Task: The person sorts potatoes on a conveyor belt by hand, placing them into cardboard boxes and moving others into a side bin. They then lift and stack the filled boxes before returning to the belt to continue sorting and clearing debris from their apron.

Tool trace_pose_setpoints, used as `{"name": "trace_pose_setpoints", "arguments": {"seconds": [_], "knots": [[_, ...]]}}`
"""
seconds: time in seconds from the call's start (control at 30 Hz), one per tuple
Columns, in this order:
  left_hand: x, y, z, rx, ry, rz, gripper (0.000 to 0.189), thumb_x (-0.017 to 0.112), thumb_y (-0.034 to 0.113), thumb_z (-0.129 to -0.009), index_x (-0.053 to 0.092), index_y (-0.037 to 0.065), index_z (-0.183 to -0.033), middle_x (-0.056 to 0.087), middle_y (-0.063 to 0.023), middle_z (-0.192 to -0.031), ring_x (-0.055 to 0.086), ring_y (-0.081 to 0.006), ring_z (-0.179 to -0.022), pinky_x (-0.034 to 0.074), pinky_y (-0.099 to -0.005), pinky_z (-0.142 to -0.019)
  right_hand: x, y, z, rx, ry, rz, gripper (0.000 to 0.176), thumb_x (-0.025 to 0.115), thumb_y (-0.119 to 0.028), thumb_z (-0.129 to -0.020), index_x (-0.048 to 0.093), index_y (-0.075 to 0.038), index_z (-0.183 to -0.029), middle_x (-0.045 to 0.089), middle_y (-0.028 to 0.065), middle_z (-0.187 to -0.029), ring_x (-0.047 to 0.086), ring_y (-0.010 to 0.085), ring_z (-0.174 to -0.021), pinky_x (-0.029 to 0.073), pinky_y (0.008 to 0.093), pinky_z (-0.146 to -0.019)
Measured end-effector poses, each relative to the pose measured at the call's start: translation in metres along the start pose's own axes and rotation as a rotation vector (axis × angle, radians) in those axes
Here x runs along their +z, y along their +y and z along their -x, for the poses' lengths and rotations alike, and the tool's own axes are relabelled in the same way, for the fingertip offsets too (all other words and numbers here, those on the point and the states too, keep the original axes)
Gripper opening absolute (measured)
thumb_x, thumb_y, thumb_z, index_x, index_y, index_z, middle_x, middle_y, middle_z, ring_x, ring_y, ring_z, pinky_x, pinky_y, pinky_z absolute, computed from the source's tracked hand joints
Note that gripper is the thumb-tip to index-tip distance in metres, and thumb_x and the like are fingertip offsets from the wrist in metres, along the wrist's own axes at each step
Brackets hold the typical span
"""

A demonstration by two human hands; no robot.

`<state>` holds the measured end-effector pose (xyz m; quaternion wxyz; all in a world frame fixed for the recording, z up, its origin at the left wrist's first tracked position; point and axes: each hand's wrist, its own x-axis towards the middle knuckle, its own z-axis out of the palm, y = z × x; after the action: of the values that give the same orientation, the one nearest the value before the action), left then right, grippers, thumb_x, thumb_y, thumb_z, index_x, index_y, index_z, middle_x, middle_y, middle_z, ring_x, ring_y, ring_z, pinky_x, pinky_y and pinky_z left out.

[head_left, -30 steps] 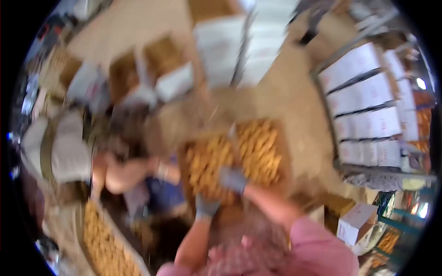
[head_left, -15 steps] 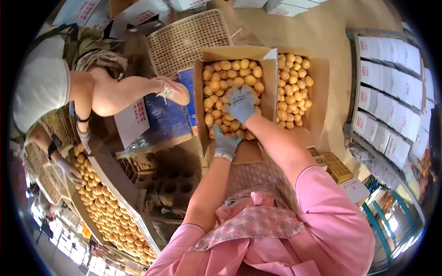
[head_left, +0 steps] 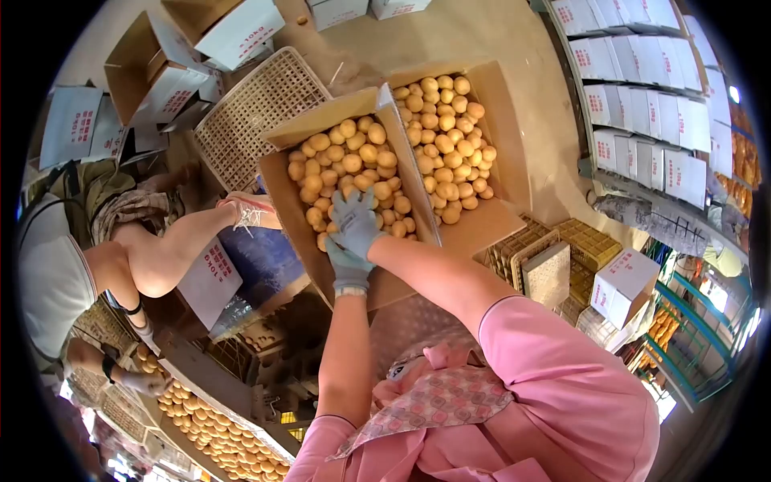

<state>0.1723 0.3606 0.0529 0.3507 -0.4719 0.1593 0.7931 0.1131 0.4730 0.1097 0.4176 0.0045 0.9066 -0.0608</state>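
Two cardboard boxes of round yellow-orange fruit stand side by side. Over the near-left part of the left box (head_left: 283, 210) are both my gloved hands, close together. My right hand (head_left: 354, 222) lies on the fruit (head_left: 351, 163) with its fingers spread. Just below it, my left hand (head_left: 348, 268) is at the box's near end, its fingers partly hidden by my right hand and the fruit. Whether the left holds a fruit cannot be seen. The right box (head_left: 502, 120) is filled with similar fruit, and neither hand touches it.
On the left a co-worker (head_left: 52, 261) has a gloved hand by a long bin of fruit (head_left: 217, 426). A woven plastic crate (head_left: 261, 112) and white cartons (head_left: 241, 32) lie beyond the boxes. Stacked cartons (head_left: 642, 104) stand at the right, with yellow crates (head_left: 590, 245) nearer.
The view has turned, so the boxes appear further left and tilted. My hands have come together, the right moving nearer the left at the box's near end.
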Motion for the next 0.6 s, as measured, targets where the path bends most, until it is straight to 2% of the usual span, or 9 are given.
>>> {"name": "trace_pose_setpoints", "arguments": {"seconds": [0.1, 0.17, 0.23, 0.3, 0.33, 0.37, 0.43, 0.53, 0.6], "knots": [[0.020, 0.006, -0.002, 0.014, 0.053, -0.110, 0.082, 0.032, 0.070, -0.107, 0.034, 0.014, -0.166, 0.036, -0.0100, -0.170, 0.035, -0.0316, -0.154, 0.027, -0.0507, -0.126, -0.009, 0.005, -0.004, -0.018, 0.025, -0.081, 0.060, 0.053, -0.050, -0.106, 0.053, -0.019, -0.157, 0.031, 0.0119, -0.170, 0.028, 0.0490, -0.151, 0.035, 0.0787, -0.111], [-0.009, 0.020, -0.030, -0.327, -0.548, 0.320, 0.078, 0.036, 0.064, -0.108, 0.036, 0.009, -0.163, 0.043, -0.0124, -0.165, 0.040, -0.0315, -0.150, 0.030, -0.0496, -0.125, -0.006, 0.008, -0.014, 0.002, 0.061, -0.092, 0.058, 0.053, -0.047, -0.106, 0.055, -0.017, -0.155, 0.032, 0.0126, -0.169, 0.029, 0.0488, -0.150, 0.039, 0.0768, -0.110], [-0.006, 0.017, -0.019, -0.355, -0.612, 0.363, 0.072, 0.036, 0.059, -0.110, 0.039, 0.008, -0.161, 0.046, -0.0121, -0.162, 0.043, -0.0304, -0.147, 0.033, -0.0479, -0.123, -0.001, 0.001, -0.007, -0.006, 0.002, 0.059, 0.064, 0.060, -0.048, -0.101, 0.053, -0.016, -0.157, 0.037, 0.0083, -0.165, 0.027, 0.0460, -0.151, 0.045, 0.0737, -0.101], [0.024, 0.006, -0.012, -0.063, -0.209, 0.000, 0.066, 0.031, 0.055, -0.113, 0.041, 0.010, -0.160, 0.045, -0.0091, -0.162, 0.044, -0.0281, -0.143, 0.037, -0.0454, -0.120, 0.014, 0.000, 0.002, -0.062, 0.059, 0.067, 0.061, 0.064, -0.044, -0.098, 0.058, -0.015, -0.151, 0.046, 0.0080, -0.155, 0.036, 0.0421, -0.143, 0.048, 0.0663, -0.095], [0.018, 0.008, -0.015, -0.102, -0.200, -0.029, 0.068, 0.034, 0.057, -0.111, 0.042, 0.009, -0.159, 0.046, -0.0107, -0.162, 0.044, -0.0298, -0.145, 0.036, -0.0473, -0.121, 0.029, 0.004, 0.003, -0.091, 0.093, 0.081, 0.059, 0.066, -0.042, -0.096, 0.060, -0.014, -0.148, 0.050, 0.0079, -0.150, 0.041, 0.0401, -0.139, 0.050, 0.0626, -0.092], [-0.004, 0.011, -0.018, -0.131, -0.183, -0.050, 0.070, 0.037, 0.058, -0.110, 0.043, 0.008, -0.158, 0.046, -0.0123, -0.163, 0.044, -0.0315, -0.146, 0.035, -0.0491, -0.122, 0.060, 0.007, 0.004, -0.079, 0.296, -0.296, 0.048, 0.068, -0.037, -0.094, 0.065, -0.016, -0.137, 0.058, 0.0067, -0.136, 0.051, 0.0358, -0.123, 0.050, 0.0542, -0.086], [-0.064, 0.017, -0.015, -0.080, -0.238, -0.133, 0.069, 0.040, 0.061, -0.109, 0.048, 0.009, -0.154, 0.050, -0.0130, -0.159, 0.046, -0.0337, -0.146, 0.036, -0.0507, -0.123, 0.065, 0.005, 0.056, -0.053, 0.527, -0.536, 0.041, 0.069, -0.035, -0.092, 0.067, -0.018, -0.129, 0.063, 0.0073, -0.124, 0.056, 0.0344, -0.112, 0.050, 0.0500, -0.088], [0.007, -0.035, 0.072, 0.144, -0.074, -0.108, 0.057, 0.044, 0.048, -0.105, 0.053, 0.013, -0.148, 0.051, -0.0131, -0.157, 0.042, -0.0318, -0.149, 0.027, -0.0512, -0.129, 0.047, 0.002, 0.107, -0.085, 0.631, -0.672, 0.034, 0.071, -0.032, -0.089, 0.068, -0.019, -0.120, 0.066, 0.0051, -0.116, 0.059, 0.0330, -0.106, 0.049, 0.0493, -0.086], [0.041, -0.048, 0.122, 0.021, -0.203, -0.135, 0.058, 0.043, 0.057, -0.107, 0.057, 0.013, -0.143, 0.054, -0.0102, -0.152, 0.048, -0.0316, -0.141, 0.034, -0.0495, -0.123, 0.030, 0.004, 0.146, -0.086, 0.707, -0.684, 0.031, 0.072, -0.031, -0.087, 0.068, -0.019, -0.116, 0.065, 0.0033, -0.113, 0.060, 0.0317, -0.104, 0.050, 0.0491, -0.083]]}}
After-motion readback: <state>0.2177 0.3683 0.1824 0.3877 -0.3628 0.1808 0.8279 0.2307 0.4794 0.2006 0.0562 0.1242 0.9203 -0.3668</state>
